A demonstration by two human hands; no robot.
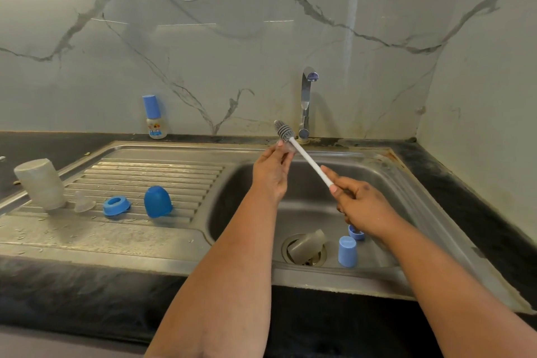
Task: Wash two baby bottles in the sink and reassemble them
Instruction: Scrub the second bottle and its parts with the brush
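A clear teat (pixel 286 148), pinched in the left hand (pixel 271 173), was scrubbed by a bottle brush (pixel 284 131) gripped at four o'clock in the right hand (pixel 359 206); wet silicone could be dropped into the sink (pixel 250 183).

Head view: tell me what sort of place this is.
Most likely a home kitchen: a steel sink with a ribbed drainboard, a tap against a marble-look wall, and dark countertop around it.

Bare forearms, hands (pixel 270 174); no sleeves.
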